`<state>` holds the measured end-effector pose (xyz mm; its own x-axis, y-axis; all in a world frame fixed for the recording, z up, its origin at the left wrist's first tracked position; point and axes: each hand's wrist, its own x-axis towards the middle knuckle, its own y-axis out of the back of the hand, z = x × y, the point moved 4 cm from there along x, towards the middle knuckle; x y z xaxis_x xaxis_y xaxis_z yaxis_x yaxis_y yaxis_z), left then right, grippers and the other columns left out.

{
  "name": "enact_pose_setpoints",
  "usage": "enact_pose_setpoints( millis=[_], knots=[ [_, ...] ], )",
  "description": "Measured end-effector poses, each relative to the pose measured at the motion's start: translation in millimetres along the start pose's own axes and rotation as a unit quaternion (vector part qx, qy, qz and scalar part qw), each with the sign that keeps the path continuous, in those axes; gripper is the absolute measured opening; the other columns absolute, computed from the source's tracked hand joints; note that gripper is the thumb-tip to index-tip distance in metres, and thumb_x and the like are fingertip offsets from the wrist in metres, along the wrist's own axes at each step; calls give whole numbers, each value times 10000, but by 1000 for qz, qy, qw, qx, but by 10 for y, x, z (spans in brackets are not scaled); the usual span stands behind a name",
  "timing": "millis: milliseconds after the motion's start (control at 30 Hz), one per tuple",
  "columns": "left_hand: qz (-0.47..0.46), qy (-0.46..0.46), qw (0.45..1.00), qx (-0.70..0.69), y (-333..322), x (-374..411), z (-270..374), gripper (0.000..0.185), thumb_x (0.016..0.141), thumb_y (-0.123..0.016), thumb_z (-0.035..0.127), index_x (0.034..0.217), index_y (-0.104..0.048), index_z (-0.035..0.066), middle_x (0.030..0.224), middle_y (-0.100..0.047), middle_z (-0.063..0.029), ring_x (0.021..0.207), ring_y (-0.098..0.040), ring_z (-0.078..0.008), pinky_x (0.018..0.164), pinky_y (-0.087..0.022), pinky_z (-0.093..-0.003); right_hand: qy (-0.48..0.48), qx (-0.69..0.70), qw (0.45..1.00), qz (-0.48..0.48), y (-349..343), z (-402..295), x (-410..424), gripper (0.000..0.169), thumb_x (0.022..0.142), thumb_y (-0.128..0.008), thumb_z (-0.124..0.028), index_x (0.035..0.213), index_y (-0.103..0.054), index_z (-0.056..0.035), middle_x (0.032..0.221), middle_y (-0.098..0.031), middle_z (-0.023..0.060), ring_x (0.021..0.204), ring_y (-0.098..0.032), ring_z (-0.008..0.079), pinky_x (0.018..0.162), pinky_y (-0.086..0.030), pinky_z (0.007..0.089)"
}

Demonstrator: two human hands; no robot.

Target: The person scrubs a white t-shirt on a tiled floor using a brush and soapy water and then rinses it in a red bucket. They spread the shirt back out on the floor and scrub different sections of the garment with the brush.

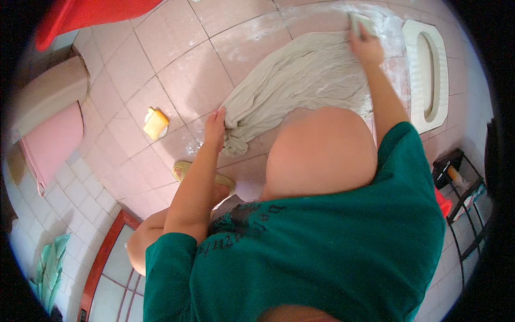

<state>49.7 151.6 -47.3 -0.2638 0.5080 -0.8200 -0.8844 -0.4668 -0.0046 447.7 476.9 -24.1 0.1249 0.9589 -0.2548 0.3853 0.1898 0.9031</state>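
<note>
A pale beige wet cloth lies spread in long folds over the floor tiles, gathered to a bunch at its near left end. My left hand pinches that gathered end. At the cloth's far right end, my right hand holds a flat pale scrubbing brush, blurred, so its bristles cannot be made out. White suds surround the brush. Left of the cloth, a yellow bar of soap rests on a small whitish dish, apart from both hands.
A white squat toilet pan is set into the floor at right. The rim of a red plastic basin shows at upper left. A pink sheet-like item hangs at left. A black metal rack stands at right, a red-framed door lower left.
</note>
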Motion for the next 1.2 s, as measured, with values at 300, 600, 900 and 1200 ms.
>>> enact_pose_setpoints(
  millis=[300, 600, 900, 1200],
  knots=[
    [-38, 4, 996, 77, 212, -128, 85, 226, 849, -626, 75, 1062, -637, 3, 943, -670, -41, 824, -602, -119, 729, -470, -260, 417, -58, 890, -177, -883, -1326, -1572, 555, 737, -662, -352, 1279, -549, -323, 1021, -575, 159, 911, -569, 343, 757, -478, 475],
    [-43, 1, 990, 131, -170, -210, 304, 251, 866, -639, 165, 1049, -653, -5, 899, -671, -26, 774, -594, -109, 706, -467, -272, 153, 42, 987, 29, -439, -648, -759, 560, 769, -622, -483, 1277, -563, -258, 1044, -619, 219, 979, -590, 379, 800, -495, 468],
    [46, -34, 981, 187, 204, -176, 201, 251, 845, -666, 203, 1010, -679, 14, 815, -668, -6, 704, -565, -98, 647, -451, -278, 251, -64, 965, 51, -445, -434, -833, 533, 773, -635, -435, 1292, -538, -360, 887, -564, 143, 770, -589, 310, 669, -496, 434],
    [11, -175, 842, 510, -77, -133, 323, 342, 849, -627, 295, 959, -646, -28, 741, -616, -213, 687, -596, -329, 652, -458, -390, 365, 35, 919, -143, -972, -1398, -1860, 587, 726, -660, -387, 1296, -539, -320, 991, -588, 158, 959, -564, 322, 827, -465, 455]
  ],
)
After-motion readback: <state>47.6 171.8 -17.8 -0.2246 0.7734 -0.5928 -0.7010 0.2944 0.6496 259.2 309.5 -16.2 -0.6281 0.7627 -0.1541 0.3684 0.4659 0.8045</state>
